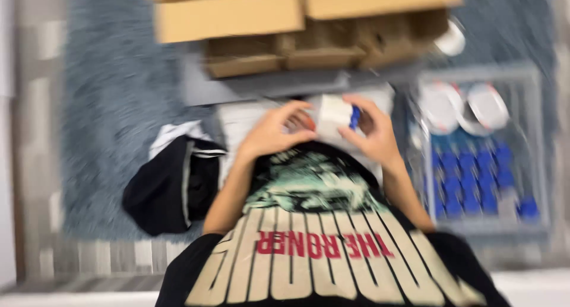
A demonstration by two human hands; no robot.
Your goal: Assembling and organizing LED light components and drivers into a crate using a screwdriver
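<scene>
Both of my hands meet in front of my chest around a small white box (332, 116) with a blue end. My left hand (274, 132) grips its left side, fingers curled over the top. Its right side, by the blue end, is held by my right hand (373, 135). My black printed shirt (314, 236) fills the lower middle. The frame is motion-blurred, so finer detail is unclear.
Open cardboard boxes (237, 16) stand at the top. At right, a grey wire basket (534, 146) holds several blue-capped items and two white round lids. Dark clothing (172, 188) lies at left on a blue-grey rug (113, 105).
</scene>
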